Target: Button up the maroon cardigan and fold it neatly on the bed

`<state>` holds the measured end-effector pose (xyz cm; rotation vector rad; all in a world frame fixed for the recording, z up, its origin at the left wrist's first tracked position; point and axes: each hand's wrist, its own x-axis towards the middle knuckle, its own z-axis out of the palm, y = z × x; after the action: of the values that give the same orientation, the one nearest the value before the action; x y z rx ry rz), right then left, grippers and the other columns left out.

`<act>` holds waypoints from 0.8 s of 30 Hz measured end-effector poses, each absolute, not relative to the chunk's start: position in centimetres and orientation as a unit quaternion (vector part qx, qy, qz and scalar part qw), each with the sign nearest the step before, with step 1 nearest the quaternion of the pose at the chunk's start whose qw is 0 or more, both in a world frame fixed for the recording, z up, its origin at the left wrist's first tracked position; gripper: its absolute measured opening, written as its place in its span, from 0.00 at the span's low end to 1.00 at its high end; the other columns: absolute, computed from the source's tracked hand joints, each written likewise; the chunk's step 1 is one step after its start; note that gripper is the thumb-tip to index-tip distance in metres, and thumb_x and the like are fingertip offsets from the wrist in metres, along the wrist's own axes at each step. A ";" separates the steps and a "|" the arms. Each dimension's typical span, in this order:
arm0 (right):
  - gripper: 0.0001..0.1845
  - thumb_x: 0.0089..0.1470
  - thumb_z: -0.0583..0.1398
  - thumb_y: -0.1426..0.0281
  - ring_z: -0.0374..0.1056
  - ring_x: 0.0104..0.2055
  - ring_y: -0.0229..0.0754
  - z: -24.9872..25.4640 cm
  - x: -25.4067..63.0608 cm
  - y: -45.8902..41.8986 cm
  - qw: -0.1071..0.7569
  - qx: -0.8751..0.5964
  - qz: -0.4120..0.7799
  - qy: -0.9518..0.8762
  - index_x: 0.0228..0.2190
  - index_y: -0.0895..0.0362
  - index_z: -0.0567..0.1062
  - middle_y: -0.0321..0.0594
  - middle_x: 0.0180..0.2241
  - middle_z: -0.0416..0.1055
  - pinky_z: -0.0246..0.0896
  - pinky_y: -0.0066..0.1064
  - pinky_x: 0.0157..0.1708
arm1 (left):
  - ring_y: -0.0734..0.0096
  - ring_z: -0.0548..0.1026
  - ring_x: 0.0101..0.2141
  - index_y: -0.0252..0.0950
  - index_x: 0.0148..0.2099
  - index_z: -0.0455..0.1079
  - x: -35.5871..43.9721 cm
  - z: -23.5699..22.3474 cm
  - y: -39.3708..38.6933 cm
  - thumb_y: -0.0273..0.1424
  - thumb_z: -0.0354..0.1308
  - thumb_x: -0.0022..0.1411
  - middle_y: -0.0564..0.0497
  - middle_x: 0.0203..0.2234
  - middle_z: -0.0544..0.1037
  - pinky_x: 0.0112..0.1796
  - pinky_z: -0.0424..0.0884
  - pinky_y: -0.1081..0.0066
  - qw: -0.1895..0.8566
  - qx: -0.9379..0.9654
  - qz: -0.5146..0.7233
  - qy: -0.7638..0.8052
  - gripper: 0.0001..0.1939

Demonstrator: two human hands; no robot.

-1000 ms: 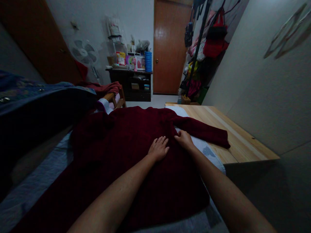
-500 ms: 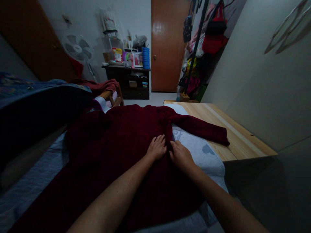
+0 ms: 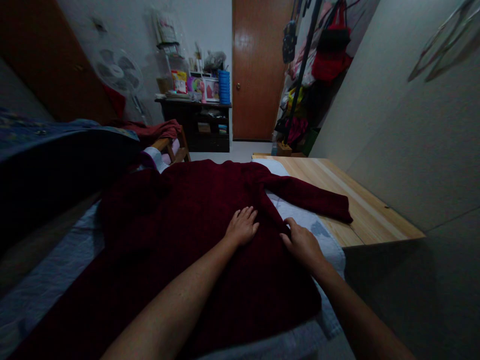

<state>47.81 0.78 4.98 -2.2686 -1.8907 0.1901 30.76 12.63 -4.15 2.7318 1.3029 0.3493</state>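
A dark red long-sleeved garment lies spread out in front of me, one sleeve stretched to the right across a wooden board. My left hand rests flat on its middle with the fingers apart. At the garment's right side edge, my right hand pinches the fabric between thumb and fingers. Under the garment is a pale quilted cloth with grey-blue shapes, showing along the right side. The lower left of the garment is lost in shadow.
The wooden board reaches toward the right wall. Dark and blue clothing hangs at the left. Farther back stand a white fan, a black cabinet with items on top, and a brown door. Bags hang at the back right.
My right hand has moved to the right, drawing the garment's side edge outward over the pale cloth. My left hand stays in nearly the same place.
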 end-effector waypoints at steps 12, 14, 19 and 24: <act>0.13 0.60 0.52 0.66 0.70 0.41 0.44 4.4 48.0 6.2 0.086 -0.758 0.041 -0.645 0.37 0.57 0.75 0.45 0.38 0.76 0.55 0.30 0.38 | 0.62 0.50 0.65 0.39 0.67 0.52 30.6 -4.1 12.6 0.44 0.37 0.69 0.49 0.66 0.54 0.62 0.45 0.55 0.058 0.892 0.110 0.435 0.29; 0.14 0.60 0.51 0.66 0.70 0.42 0.43 4.2 48.7 6.3 0.093 -0.755 0.063 -0.646 0.36 0.56 0.76 0.45 0.38 0.77 0.55 0.29 0.39 | 0.60 0.48 0.65 0.41 0.67 0.51 30.5 -4.3 12.6 0.46 0.36 0.68 0.49 0.66 0.54 0.62 0.44 0.54 0.051 0.888 0.121 0.441 0.30; 0.15 0.57 0.53 0.64 0.71 0.41 0.46 4.9 49.7 7.4 0.050 -0.762 0.098 -0.638 0.34 0.57 0.77 0.47 0.37 0.77 0.56 0.30 0.36 | 0.52 0.48 0.65 0.43 0.68 0.51 30.4 -4.7 12.7 0.52 0.34 0.67 0.47 0.65 0.55 0.62 0.42 0.49 0.049 0.878 0.132 0.458 0.33; 0.21 0.55 0.55 0.55 0.71 0.43 0.50 6.0 48.2 11.1 0.069 -0.771 0.077 -0.628 0.38 0.59 0.76 0.51 0.40 0.76 0.59 0.32 0.37 | 0.53 0.48 0.65 0.43 0.68 0.51 30.5 -4.8 12.7 0.52 0.34 0.66 0.47 0.65 0.55 0.62 0.43 0.50 0.052 0.879 0.129 0.457 0.33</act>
<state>48.16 11.08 5.97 -2.3221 -1.8914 0.2309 30.51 12.73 -4.76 2.6715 1.3892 0.3934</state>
